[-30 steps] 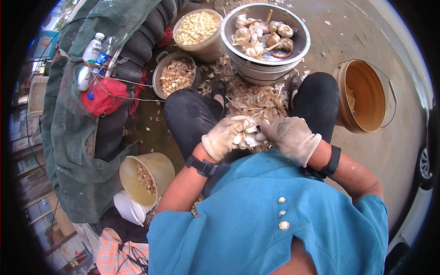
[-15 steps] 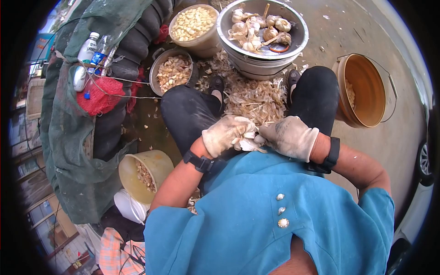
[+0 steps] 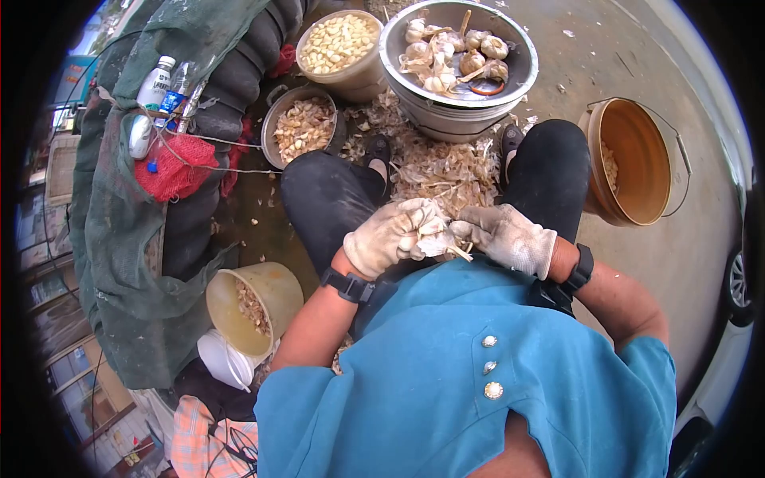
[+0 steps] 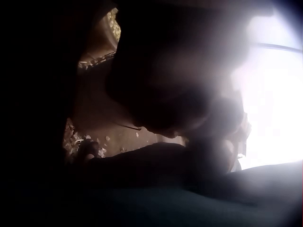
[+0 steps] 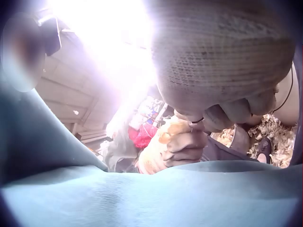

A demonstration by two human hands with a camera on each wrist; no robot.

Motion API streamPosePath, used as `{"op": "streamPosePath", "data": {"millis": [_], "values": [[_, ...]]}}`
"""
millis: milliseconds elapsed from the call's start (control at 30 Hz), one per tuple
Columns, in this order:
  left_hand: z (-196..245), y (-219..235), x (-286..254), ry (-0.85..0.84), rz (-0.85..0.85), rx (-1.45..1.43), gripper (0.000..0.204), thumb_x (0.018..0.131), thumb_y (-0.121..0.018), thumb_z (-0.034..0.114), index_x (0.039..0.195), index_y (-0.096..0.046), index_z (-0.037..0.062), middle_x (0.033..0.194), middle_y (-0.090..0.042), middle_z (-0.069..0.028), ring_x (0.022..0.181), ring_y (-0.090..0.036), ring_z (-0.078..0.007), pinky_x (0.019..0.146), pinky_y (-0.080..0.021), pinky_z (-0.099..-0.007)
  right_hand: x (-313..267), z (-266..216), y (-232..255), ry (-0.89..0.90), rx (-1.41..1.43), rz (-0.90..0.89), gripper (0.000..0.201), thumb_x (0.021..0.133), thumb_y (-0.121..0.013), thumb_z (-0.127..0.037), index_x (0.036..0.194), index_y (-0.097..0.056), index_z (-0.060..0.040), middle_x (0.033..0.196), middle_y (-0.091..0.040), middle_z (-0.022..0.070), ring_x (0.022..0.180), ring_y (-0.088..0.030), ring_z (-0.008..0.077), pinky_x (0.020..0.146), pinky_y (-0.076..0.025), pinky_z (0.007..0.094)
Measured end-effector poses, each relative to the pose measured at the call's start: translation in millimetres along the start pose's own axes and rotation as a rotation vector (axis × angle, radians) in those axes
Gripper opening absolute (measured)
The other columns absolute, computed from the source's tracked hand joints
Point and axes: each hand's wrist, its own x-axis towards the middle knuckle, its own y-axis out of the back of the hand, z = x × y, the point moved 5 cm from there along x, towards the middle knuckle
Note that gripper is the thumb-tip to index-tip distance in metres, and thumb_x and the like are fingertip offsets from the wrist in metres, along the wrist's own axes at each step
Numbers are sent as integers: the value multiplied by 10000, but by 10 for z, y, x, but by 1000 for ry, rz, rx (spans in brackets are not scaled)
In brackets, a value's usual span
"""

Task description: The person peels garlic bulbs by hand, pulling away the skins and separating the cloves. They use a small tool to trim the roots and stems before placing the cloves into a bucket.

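In the head view my gloved left hand [image 3: 392,237] holds a partly peeled garlic bulb [image 3: 434,242], with white cloves and a dry stem poking out toward my lap. My gloved right hand [image 3: 510,237] is close beside it, its fingertips right at the garlic. In the right wrist view its fingers [image 5: 236,111] are curled, and a small, thin dark thing [image 5: 196,122] shows at their tips; what it is I cannot tell. The left hand's curled fingers face it there. Deep shadow hides most of the left wrist view.
Ahead stands a metal basin [image 3: 522,72] of garlic bulbs on a bucket. Left of it are a tub of peeled cloves [image 3: 339,44] and a pot of cloves [image 3: 299,127]. Peelings [image 3: 446,175] litter the ground between my feet. An orange-brown bucket [image 3: 637,151] stands right, a tipped cream bucket [image 3: 279,295] left.
My right hand has drawn slightly away from the garlic, and its fingers have shifted. The garlic in my left hand has turned, showing more of its stem.
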Motion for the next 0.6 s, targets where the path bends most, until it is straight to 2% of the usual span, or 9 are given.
{"op": "streamPosePath", "data": {"millis": [133,200,267,333,400,433,500,567,600], "values": [[30,-4,-26,-63,36,-7,401,963,-582,409,1066,-602,22,898,-576,35,743,-498,-38,624,-402,-180,1,70,-33,22,32,80,320,981,-524,-320,1152,-610,-64,971,-663,205,922,-647,358,805,-515,409],[-7,34,-32,-36,62,50,688,840,-568,666,1089,-603,26,946,-583,-7,846,-567,-132,754,-477,-267,-16,114,-62,62,6,147,328,979,-520,-322,1147,-611,-55,969,-662,208,914,-645,367,801,-516,416],[81,-18,-29,-65,86,66,657,853,-577,648,1063,-597,26,932,-569,7,813,-545,-107,720,-462,-248,-75,-49,-25,309,-202,340,208,971,-546,-244,915,-576,-46,692,-550,170,629,-557,340,601,-473,418],[91,3,-33,-94,109,82,627,865,-585,630,1037,-592,27,919,-555,22,780,-523,-83,685,-447,-229,-101,-163,-3,268,-271,316,172,959,-549,-217,928,-564,-49,694,-554,173,653,-574,363,599,-473,435],[-107,55,-56,125,22,-256,572,900,-579,591,983,-584,24,921,-542,31,737,-481,-48,639,-404,-193,-103,-178,-22,228,-339,291,139,947,-551,-190,941,-553,-51,697,-559,177,678,-591,387,598,-472,453],[-80,23,-52,125,23,-256,572,900,-579,591,983,-584,24,921,-542,31,737,-481,-48,639,-404,-193,-91,-140,-48,227,-301,290,121,939,-549,-175,963,-548,-56,716,-574,181,710,-603,396,611,-478,462],[82,-28,-30,-57,101,-107,491,962,-539,482,1095,-607,14,777,-518,69,568,-388,-10,524,-308,-160,-87,-119,-51,226,-263,291,112,931,-547,-160,985,-543,-62,735,-589,184,742,-615,405,625,-483,471],[154,-48,-16,-84,138,5,516,953,-542,502,1112,-607,15,778,-515,68,573,-391,-13,523,-309,-162,-65,-64,-59,80,-287,206,297,940,-539,-285,1128,-549,-56,897,-647,212,866,-635,401,758,-506,455],[187,-38,-15,-110,177,116,542,944,-546,521,1129,-608,16,778,-512,67,578,-393,-16,523,-311,-164,-52,-44,-55,51,-221,210,309,946,-540,-297,1141,-543,-57,899,-648,215,872,-635,399,757,-507,449]]}}
